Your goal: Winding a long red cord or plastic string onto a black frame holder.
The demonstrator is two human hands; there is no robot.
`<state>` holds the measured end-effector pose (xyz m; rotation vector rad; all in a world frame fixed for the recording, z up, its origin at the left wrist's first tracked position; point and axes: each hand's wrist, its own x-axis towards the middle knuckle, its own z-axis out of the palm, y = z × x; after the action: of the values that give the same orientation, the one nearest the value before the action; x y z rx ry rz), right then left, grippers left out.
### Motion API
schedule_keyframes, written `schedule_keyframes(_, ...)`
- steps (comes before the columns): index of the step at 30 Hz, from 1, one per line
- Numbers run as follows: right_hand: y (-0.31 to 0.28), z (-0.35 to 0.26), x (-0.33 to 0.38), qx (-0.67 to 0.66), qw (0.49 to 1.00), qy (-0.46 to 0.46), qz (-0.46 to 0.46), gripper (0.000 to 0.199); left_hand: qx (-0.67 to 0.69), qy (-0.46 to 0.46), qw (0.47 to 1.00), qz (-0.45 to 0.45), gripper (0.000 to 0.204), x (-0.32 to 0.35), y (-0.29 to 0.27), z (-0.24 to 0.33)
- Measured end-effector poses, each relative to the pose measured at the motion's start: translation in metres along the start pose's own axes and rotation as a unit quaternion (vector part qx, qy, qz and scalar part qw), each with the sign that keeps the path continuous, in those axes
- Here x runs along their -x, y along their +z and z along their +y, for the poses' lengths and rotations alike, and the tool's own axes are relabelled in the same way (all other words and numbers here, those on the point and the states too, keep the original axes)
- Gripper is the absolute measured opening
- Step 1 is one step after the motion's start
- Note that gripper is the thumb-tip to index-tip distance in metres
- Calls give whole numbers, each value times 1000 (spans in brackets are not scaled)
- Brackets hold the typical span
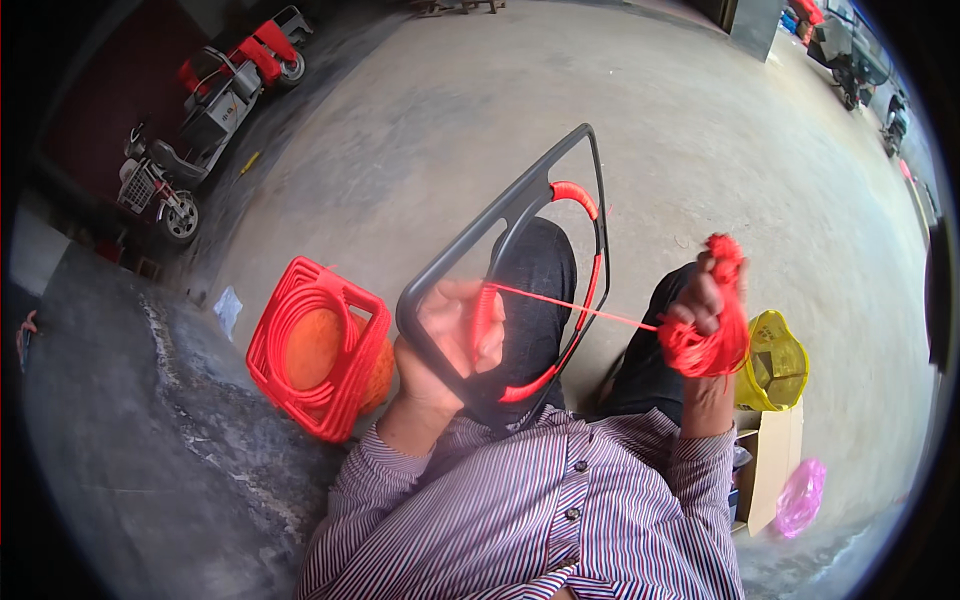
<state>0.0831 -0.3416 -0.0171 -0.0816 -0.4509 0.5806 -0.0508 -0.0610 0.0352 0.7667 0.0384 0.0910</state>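
Note:
My left hand (445, 335) is closed around the side of a black frame (455, 245) that has a round opening inside a squarish outline. Red cord is wound in bands on parts of its inner ring. The frame is tilted up above my knees. From the band under my left fingers, a single red strand (570, 302) runs taut to the right. It leads to a loose bundle of red cord (705, 345) gripped in my right hand (703, 295), which is slightly blurred. The bundle hangs below and around the fingers.
On my left, a stack of red frames (320, 350) leans on an orange rounded object (378, 375). A yellow bucket (776, 365), a cardboard box (775, 465) and a pink plastic bag (800, 497) are at my right. A cargo tricycle (215, 120) stands far left.

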Motion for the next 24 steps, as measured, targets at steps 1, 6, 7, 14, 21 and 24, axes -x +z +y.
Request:
schedule_keyframes(1,2,15,6,30,997,4,69,56,8,-9,1000,-1,32,0,-1,1)
schedule_keyframes(6,-18,75,6,576,773,96,248,26,82,-144,982,-95,34,-3,-16,1)
schedule_keyframes(7,-15,85,1,637,736,94,209,26,55,-163,979,-111,37,-3,-13,2)
schedule_keyframes(14,44,104,-60,356,918,55,166,31,-53,-84,992,-77,33,10,36,-9)
schedule_keyframes(21,62,91,-84,377,844,24,-381,16,142,-155,977,-46,47,6,52,-34)
schedule_keyframes(24,60,87,-59,480,874,35,-68,19,156,-206,965,42,46,10,45,-31)
